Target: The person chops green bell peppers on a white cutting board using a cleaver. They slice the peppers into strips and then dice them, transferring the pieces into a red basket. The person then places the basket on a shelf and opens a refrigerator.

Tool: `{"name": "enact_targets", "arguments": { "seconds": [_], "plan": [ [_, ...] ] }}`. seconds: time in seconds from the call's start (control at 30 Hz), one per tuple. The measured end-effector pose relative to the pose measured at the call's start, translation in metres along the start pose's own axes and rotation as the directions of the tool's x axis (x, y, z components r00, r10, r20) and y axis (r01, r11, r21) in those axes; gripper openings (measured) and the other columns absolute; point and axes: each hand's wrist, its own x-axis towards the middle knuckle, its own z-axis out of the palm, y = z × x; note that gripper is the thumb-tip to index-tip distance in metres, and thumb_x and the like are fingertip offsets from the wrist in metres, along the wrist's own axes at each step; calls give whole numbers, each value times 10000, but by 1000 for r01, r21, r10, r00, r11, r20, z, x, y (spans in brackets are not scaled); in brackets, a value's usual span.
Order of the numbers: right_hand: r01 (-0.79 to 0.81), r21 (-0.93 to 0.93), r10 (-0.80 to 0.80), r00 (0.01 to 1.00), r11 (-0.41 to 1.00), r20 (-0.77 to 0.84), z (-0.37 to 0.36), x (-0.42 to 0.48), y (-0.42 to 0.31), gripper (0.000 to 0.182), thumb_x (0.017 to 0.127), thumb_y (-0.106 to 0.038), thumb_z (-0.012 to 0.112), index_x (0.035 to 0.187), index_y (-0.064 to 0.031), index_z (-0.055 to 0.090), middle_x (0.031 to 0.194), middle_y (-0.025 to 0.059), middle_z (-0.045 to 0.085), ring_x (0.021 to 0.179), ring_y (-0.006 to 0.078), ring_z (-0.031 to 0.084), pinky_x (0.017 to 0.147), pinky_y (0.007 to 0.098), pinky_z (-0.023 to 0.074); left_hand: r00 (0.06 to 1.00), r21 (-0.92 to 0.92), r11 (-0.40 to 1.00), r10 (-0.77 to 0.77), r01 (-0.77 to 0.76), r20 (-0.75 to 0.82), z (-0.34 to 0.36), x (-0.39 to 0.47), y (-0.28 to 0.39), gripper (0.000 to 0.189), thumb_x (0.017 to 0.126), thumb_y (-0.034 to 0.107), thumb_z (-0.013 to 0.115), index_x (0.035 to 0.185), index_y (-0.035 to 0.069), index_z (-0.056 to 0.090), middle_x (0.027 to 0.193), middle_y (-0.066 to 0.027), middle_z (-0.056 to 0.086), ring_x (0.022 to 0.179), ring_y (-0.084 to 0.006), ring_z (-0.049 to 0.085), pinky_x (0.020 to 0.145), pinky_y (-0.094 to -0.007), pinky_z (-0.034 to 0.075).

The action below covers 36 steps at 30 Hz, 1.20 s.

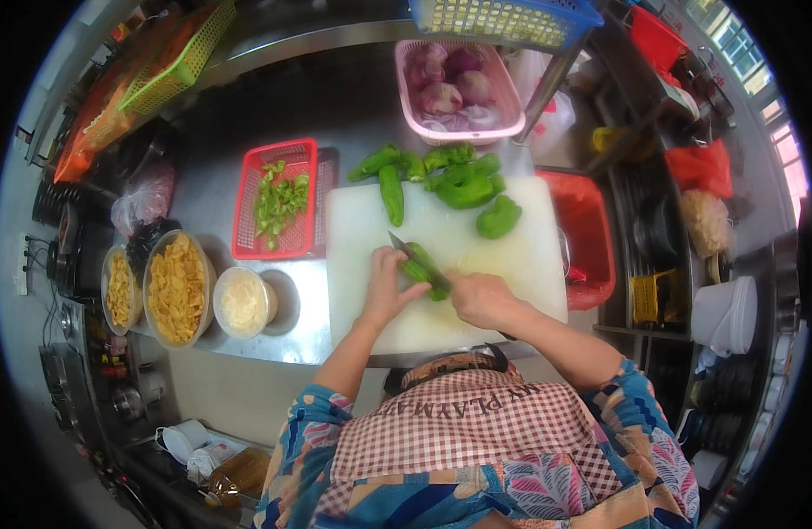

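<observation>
My right hand (480,299) grips a kitchen knife (424,263), its blade lying along a green pepper (416,270) on the white cutting board (373,324). With thumb and fingers, my left hand (386,283) holds that pepper from the left side. The knife's handle is hidden in my right fist. At the board's far side lie several more green peppers (462,184), one long pepper (392,196) pointing towards me. A single pepper piece (499,217) rests nearer the right. Left of the board, a red plastic basket (239,228) contains cut green pepper pieces (279,202).
A pink basket (459,137) of red onions stands behind the peppers, beneath a blue basket (505,20) on a shelf. Tubs of yellow slices (175,291) and a tub of pale chopped food (244,302) stand left. A red lined bin (584,238) adjoins the board's right edge.
</observation>
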Motion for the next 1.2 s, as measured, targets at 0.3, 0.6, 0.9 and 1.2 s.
{"name": "enact_targets", "arguments": {
  "seconds": [0.3,0.6,0.9,1.2],
  "plan": [
    [21,67,-6,977,998,-212,66,-6,47,314,948,-198,515,1228,-56,523,784,242,665,731,448,650,684,538,514,961,-60,995,-65,84,268,-27,19,13,709,678,198,884,1228,71,455,1251,-191,428,1198,-408,465,1014,-461,427],
    [-66,425,225,914,903,-337,29,-61,81,276,972,-214,529,1182,-39,572,745,217,639,628,374,638,659,457,520,756,62,882,361,-467,546,-25,91,19,745,718,206,818,1387,91,511,1426,-152,482,1305,-404,440,1084,-486,360],
    [-31,117,81,890,993,-448,22,-79,69,266,947,-186,547,1186,-69,554,700,198,639,666,408,642,627,508,498,998,170,985,42,-33,-50,1,3,34,482,763,143,764,1203,48,594,1207,-160,577,1116,-366,519,995,-445,400],
    [-44,-108,12,960,993,-280,39,-59,59,277,900,-88,496,1175,-59,508,717,216,651,679,443,642,619,533,493,988,10,999,45,-44,-145,22,-26,21,310,746,52,728,1015,45,573,1129,-172,570,1062,-382,534,942,-462,421]
  ]
}}
